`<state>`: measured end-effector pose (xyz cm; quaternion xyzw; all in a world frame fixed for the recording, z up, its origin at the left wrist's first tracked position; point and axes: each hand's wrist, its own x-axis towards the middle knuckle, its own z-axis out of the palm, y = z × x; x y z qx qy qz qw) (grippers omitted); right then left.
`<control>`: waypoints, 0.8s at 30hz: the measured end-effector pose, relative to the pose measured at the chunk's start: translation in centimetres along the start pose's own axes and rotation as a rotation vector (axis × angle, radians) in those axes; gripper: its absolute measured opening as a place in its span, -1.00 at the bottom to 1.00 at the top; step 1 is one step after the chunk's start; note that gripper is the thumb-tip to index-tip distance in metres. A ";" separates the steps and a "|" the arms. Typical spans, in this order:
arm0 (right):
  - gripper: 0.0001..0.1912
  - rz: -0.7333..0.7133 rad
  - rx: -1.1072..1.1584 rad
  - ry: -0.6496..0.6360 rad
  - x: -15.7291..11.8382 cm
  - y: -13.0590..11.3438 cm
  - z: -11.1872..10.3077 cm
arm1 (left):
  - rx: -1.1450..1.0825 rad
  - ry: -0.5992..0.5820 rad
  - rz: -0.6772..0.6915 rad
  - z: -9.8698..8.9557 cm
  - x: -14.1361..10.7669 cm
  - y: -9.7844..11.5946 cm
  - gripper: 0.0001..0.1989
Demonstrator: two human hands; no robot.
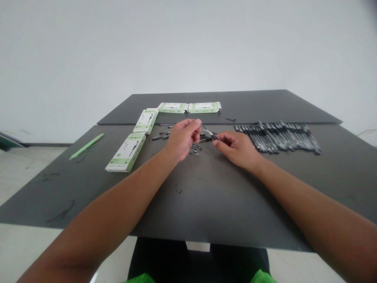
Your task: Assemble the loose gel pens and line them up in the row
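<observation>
Above the middle of the dark table, my left hand [183, 138] pinches a thin dark stick like a pen refill [193, 116], whose far end points up and left. Between my hands runs a slim clear-and-black pen barrel [208, 132], in line with the stick. My right hand [237, 148] is closed on the dark lower end of that barrel. How far the stick reaches into the barrel cannot be made out. Beneath and behind my left hand lie several loose dark pen parts [157, 137], and small pieces [195, 148] lie between the hands.
Several finished-looking clear-and-black pens [282, 137] lie in a row at the right. Green-and-white pen boxes [126, 153] form a corner at left and back. A green pen [86, 146] lies far left. Small dark bits [230, 119] dot the table [194, 212]. A white wall stands behind.
</observation>
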<state>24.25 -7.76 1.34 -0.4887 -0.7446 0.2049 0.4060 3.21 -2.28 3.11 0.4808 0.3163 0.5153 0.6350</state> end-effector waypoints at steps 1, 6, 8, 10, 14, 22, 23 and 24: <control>-0.70 -0.001 0.000 -0.002 0.0 0.0 0.0 | 0.008 0.002 0.005 0.0 0.0 -0.1 -0.77; -0.72 -0.004 -0.012 0.001 0.1 0.1 0.0 | 0.062 0.000 0.027 0.1 0.0 -0.3 -0.72; -0.72 -0.008 -0.010 0.003 0.1 0.1 0.0 | 0.081 -0.008 0.034 0.1 0.0 -0.5 -0.72; -0.71 -0.007 -0.006 0.005 0.1 0.0 0.0 | 0.099 -0.020 0.038 0.1 -0.1 -0.7 -0.73; -0.69 -0.006 -0.002 0.007 0.1 -0.1 0.0 | 0.153 -0.075 0.051 -0.1 -0.2 -1.1 -0.74; -0.70 -0.016 -0.010 0.006 0.1 -0.2 -0.1 | 0.124 -0.070 0.018 -0.1 -0.2 -1.0 -0.79; -0.69 -0.015 -0.011 0.004 0.0 -0.2 -0.1 | 0.099 -0.043 0.020 0.0 -0.2 -0.8 -0.80; -0.69 -0.014 -0.013 0.002 0.0 -0.2 -0.2 | 0.071 -0.011 0.023 0.0 -0.1 -0.7 -0.79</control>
